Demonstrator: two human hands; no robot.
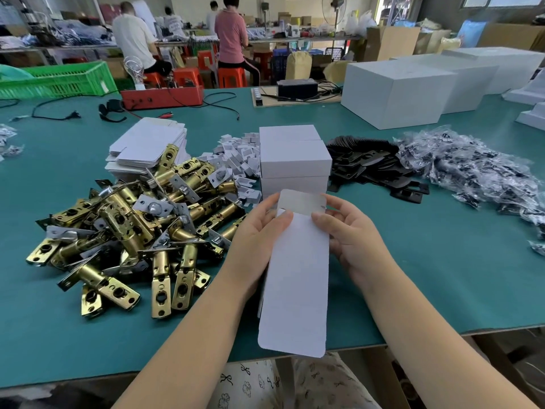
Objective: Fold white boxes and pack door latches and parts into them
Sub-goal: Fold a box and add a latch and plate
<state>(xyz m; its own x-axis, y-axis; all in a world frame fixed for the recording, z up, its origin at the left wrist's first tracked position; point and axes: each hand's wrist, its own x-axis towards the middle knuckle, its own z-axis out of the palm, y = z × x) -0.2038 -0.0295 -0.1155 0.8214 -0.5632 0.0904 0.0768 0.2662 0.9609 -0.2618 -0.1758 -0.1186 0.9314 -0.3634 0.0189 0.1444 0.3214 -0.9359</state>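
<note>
Left hand (pixel 259 231) grips flat white box (pixel 295 278) | right hand (pixel 351 234) pinches its edge

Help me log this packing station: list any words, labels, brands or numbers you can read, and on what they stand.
None can be read.
Flat white cardboard box blank, held by both hands: plain, no print.
Stack of closed white boxes: plain.
Brass door latches: no legible stamp.
Clear plastic parts bags: dark marks, too blurred.

Matt white card box blank (pixel 295 278); glossy brass latches (pixel 124 231).
</note>
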